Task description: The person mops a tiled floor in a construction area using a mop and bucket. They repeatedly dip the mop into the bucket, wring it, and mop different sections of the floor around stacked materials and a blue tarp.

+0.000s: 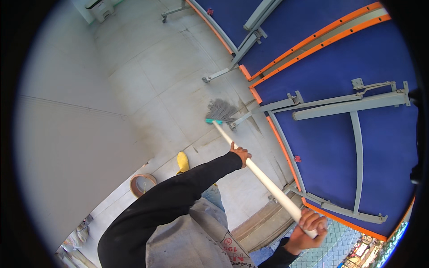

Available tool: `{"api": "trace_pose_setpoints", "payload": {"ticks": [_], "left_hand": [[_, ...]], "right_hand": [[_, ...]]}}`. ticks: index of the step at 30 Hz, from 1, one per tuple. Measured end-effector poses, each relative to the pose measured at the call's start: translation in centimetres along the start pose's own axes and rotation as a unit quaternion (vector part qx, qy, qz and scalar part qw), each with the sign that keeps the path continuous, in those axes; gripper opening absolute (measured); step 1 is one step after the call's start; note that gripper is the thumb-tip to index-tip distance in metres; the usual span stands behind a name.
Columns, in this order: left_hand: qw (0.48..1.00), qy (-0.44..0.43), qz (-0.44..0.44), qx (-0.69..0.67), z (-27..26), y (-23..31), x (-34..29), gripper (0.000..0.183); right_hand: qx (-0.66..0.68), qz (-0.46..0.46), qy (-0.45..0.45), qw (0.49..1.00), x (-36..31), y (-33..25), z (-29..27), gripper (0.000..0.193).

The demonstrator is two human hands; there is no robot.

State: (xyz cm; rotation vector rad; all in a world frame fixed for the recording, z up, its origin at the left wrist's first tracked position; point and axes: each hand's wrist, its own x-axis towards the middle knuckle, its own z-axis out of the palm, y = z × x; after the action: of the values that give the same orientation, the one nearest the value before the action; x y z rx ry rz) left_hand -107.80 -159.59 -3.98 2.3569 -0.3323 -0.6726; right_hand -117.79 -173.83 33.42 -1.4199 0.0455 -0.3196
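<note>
a pale tiled floor [156, 85] runs from the upper left down toward the lower middle, bounded on the left by a plain light wall [67, 134]. along the floor's right edge stand folded blue table panels [339, 134] with orange edging and grey metal legs [348, 105], tipped on their sides. a small pink tag [297, 158] sits near the orange rim of the nearest panel, and another shows at the top edge of the far one. a white box-shaped unit [100, 9] stands at the floor's far upper left corner. near the floor's lower left edge lies a round brown roll [143, 184] with a pale centre. a grey sack [192, 236] with red and black printing, too cut off to make out, hangs at the person's front along the lower edge. green wire mesh [339, 250] fills the lower right corner.

the mop [250, 165] has a long white handle that slants from lower right up to a teal clamp and a grey string head [221, 109], which rests on the floor just beside a table leg. a yellow boot [182, 161] stands on the tiles below the mop head.

the left hand [241, 154], in a black sleeve, is wrapped closed around the middle of the handle. the right hand [308, 228] is clenched around the handle's near end, at the lower right. the mop head lies well ahead of both hands.
</note>
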Motion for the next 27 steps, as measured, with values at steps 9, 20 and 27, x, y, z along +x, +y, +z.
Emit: {"api": "trace_pose_setpoints", "payload": {"ticks": [9, 20, 27], "left_hand": [[0.982, 0.064, -0.175, -0.036, 3.4, -7.8, -22.2, 0.024], [0.938, 0.24, -0.25, -0.007, 9.9, -5.2, -17.3, 0.032], [0.99, 0.089, -0.11, 0.02, 22.4, 10.7, -10.3, 0.032]], "right_hand": [[0.116, 0.163, -0.254, 0.946, -1.8, 1.9, 4.2, 0.032], [0.081, 0.057, -0.416, 0.904, -7.1, 3.3, -7.5, 0.033], [0.019, 0.044, -0.288, 0.956, -8.3, -3.4, -26.3, 0.034]]}}
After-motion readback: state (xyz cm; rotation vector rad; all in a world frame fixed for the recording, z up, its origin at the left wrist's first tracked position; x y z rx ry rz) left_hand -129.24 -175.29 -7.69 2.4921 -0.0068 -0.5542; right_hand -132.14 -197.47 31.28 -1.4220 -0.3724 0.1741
